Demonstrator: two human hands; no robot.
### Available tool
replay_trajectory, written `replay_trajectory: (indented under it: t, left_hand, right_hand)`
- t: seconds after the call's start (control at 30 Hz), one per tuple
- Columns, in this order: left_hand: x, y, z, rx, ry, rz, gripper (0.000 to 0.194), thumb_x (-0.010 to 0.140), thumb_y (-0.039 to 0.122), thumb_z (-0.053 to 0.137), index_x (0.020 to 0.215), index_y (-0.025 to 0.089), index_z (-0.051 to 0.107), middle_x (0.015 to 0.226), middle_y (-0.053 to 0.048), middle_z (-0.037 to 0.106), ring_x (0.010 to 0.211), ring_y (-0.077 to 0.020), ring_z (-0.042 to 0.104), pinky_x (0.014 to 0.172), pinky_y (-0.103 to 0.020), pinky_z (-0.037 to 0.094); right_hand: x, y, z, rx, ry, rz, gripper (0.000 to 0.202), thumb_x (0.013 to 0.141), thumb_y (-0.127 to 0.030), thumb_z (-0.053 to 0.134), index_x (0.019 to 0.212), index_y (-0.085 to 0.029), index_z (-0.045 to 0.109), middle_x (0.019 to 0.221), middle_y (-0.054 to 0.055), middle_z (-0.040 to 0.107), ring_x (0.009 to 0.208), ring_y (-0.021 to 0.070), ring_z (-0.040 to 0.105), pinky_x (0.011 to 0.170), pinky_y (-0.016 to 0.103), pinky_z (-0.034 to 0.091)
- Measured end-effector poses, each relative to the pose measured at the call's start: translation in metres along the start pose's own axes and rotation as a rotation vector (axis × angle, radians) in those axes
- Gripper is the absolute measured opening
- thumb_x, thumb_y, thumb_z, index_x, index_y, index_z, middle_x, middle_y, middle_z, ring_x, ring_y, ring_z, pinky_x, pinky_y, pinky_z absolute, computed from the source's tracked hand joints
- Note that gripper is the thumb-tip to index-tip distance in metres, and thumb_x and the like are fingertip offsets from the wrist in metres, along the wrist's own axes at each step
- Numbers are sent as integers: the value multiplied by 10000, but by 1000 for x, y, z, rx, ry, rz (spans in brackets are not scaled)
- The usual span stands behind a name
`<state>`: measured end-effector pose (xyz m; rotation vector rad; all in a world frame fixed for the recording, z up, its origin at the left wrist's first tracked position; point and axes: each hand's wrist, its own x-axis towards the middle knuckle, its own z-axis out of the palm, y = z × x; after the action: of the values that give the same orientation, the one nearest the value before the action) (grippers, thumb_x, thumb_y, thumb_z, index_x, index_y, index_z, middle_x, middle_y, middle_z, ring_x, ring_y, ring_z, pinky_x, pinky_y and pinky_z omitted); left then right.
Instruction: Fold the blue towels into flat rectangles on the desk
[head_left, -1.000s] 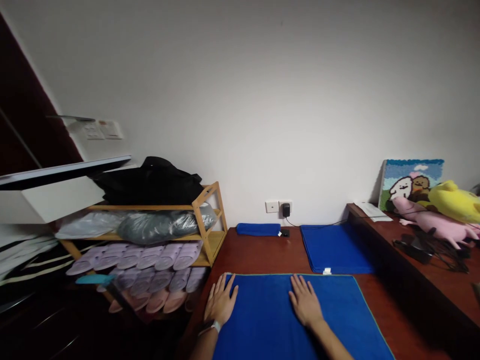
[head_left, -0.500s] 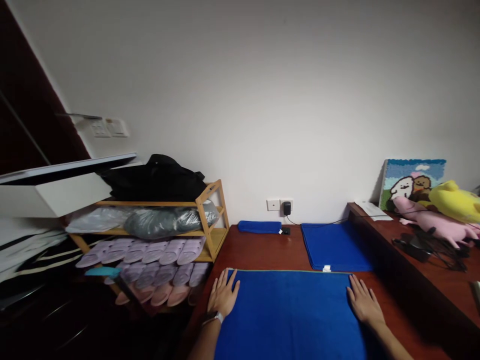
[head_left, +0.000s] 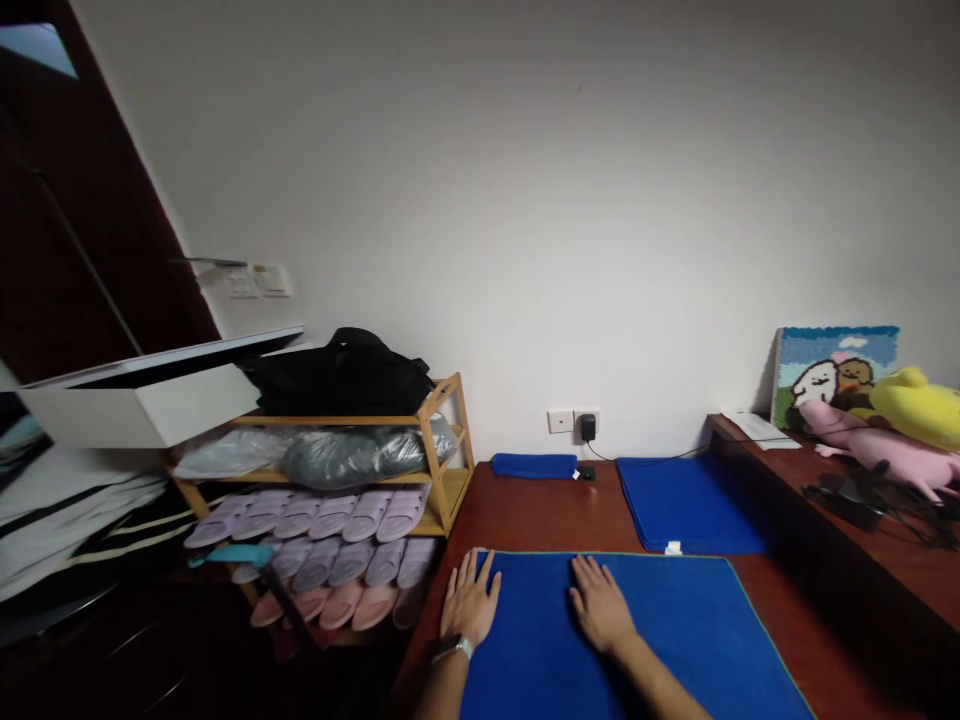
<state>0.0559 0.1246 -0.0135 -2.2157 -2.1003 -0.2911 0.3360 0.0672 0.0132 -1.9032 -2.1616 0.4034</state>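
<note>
A blue cloth (head_left: 675, 630) with a thin green edge lies spread flat on the reddish-brown table (head_left: 540, 515), its near end out of view. My left hand (head_left: 470, 600), with a watch at the wrist, rests flat on the cloth's far left corner, fingers stretched out. On the cloth's upper middle lies my right hand (head_left: 602, 605), palm down with fingers extended. Neither hand grips anything. Behind the cloth, a folded blue cloth (head_left: 690, 500) with a white tag sits at the right. Near the wall is a narrow rolled or folded blue cloth (head_left: 534, 466).
Left of the table stands a wooden rack (head_left: 442, 470) with slippers (head_left: 334, 515), plastic-wrapped items and a black bag (head_left: 345, 375). A raised ledge (head_left: 757, 465) on the right holds a pink plush toy (head_left: 874, 450), cables and a picture. A black plug (head_left: 589, 428) sits in the wall.
My right hand has moved left from the cloth's far right corner to its upper middle. My left hand stays at the left corner. The view has shifted slightly left and up.
</note>
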Motion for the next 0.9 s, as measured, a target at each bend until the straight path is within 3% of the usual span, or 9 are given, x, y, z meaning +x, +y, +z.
replay_trajectory:
  t: [0.07,0.17,0.23,0.43,0.53,0.63,0.9]
  left_hand:
    - [2,-2,5,0,8,-3,585,1030,496,322,1569,282,404,1683,-72,330,1554,-251,291,1266,-483,251]
    - [3,-3,9,6,29,-1,577,1024,484,337,1565,296,411,1682,-60,336,1551,-248,302,1265,-484,251]
    - [3,-3,10,2,37,-1,576,1021,481,345,1564,301,413,1680,-56,343,1549,-248,306,1264,-485,248]
    - [3,-1,10,-28,59,4,565,1020,468,367,1555,298,432,1672,-53,367,1546,-251,316,1262,-481,246]
    - [4,-1,9,-21,45,1,564,1022,472,371,1555,296,431,1673,-62,364,1546,-250,315,1260,-477,251]
    - [4,0,7,-14,23,0,568,1027,483,365,1562,300,416,1679,-75,347,1548,-251,309,1262,-477,245]
    - [8,-3,0,36,-80,-13,596,1031,495,327,1585,279,363,1693,-83,297,1563,-250,261,1273,-491,213]
  right_hand:
    - [7,-20,8,19,-26,-31,671,1011,-477,220,1603,-178,318,1667,27,312,1563,218,218,1290,457,158]
    - [4,2,9,-6,-4,14,669,1013,-493,215,1608,-201,306,1672,14,289,1568,220,197,1291,472,137]
    - [-7,47,5,-42,36,87,666,1011,-506,214,1607,-225,311,1669,6,299,1568,220,198,1289,475,135]
    - [-58,225,-10,-198,143,442,732,979,-528,133,1625,-207,256,1692,17,268,1571,237,189,1274,495,170]
    - [-70,270,-15,-211,129,524,748,968,-535,122,1633,-207,226,1700,9,247,1573,231,176,1275,489,172]
    - [-70,275,-17,-218,115,515,743,971,-527,120,1638,-212,202,1704,5,233,1574,232,174,1276,486,163]
    - [-66,249,-45,-258,34,548,701,993,-444,135,1623,-158,248,1698,40,242,1564,264,214,1261,501,217]
